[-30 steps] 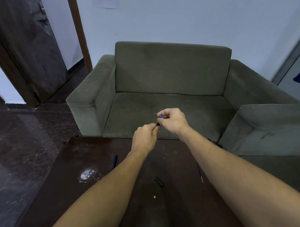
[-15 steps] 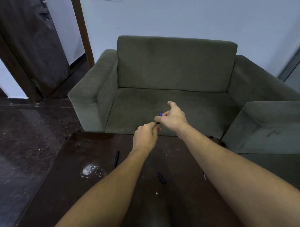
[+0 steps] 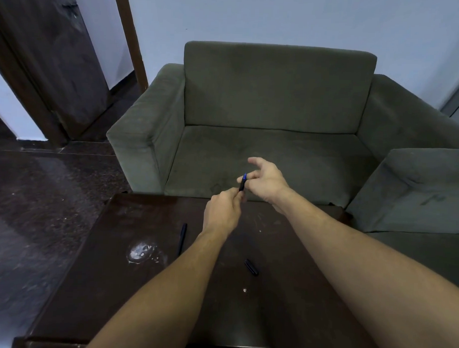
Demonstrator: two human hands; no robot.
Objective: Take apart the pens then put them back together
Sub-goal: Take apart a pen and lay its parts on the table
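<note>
My left hand [image 3: 223,212] grips the lower end of a dark pen barrel [image 3: 242,184] with a blue tip, held upright above the far edge of the dark table [image 3: 283,306]. My right hand [image 3: 264,180] is beside the barrel's upper part; its index finger and thumb are spread, and lower fingers touch the barrel. A whole dark pen [image 3: 182,238] lies on the table to the left of my left arm. A short black pen cap [image 3: 251,267] lies between my forearms.
A grey-green sofa [image 3: 275,102] stands just beyond the table, with a second sofa arm [image 3: 417,190] at the right. A white smudge [image 3: 142,252] marks the table's left part. A dark door [image 3: 50,63] and dark floor are at the left.
My right hand has loosened from a closed grip round the pen's top, its index finger and thumb now spread. More of the barrel shows above my left hand. The camera tilted down.
</note>
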